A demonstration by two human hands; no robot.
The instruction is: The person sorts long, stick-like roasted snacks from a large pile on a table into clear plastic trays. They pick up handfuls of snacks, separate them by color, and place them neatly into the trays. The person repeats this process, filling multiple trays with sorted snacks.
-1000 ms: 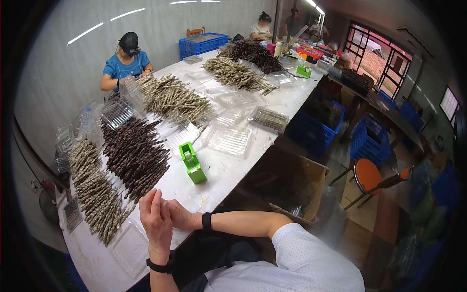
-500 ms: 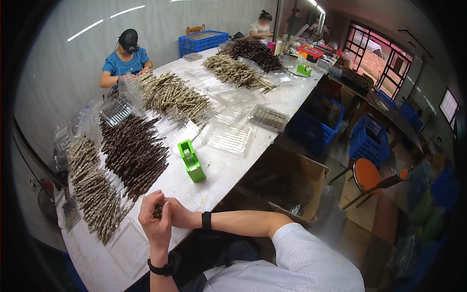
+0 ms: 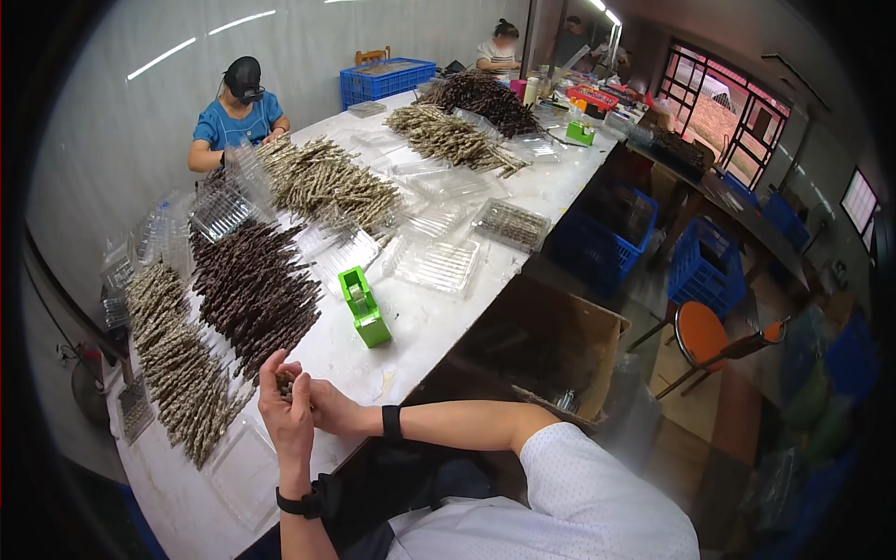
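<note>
My left hand (image 3: 287,415) is closed round a small bundle of twisted sticks (image 3: 286,384), with only the brownish ends showing between fingers and thumb. Pressed against the bundle from the other side is my right hand (image 3: 338,409), its fingers mostly hidden behind the left. Both hands are above the table's near edge. Just beyond them lies a heap of dark brown twisted sticks (image 3: 252,294). To their left spreads a heap of pale twisted sticks (image 3: 177,364), and a clear plastic lid or tray (image 3: 243,476) lies flat beside my left wrist.
A green tape dispenser (image 3: 364,308) stands beyond my right hand. Clear trays (image 3: 434,264) lie along the white table (image 3: 411,345), one filled tray (image 3: 511,226) near its edge. Across it a co-worker (image 3: 241,117) sits at another pale heap (image 3: 327,182). An open carton (image 3: 597,373) is below right.
My left hand's fingers have lifted and loosened slightly round the bundle, and both hands have shifted a little left. The heaps and the dispenser stay in place.
</note>
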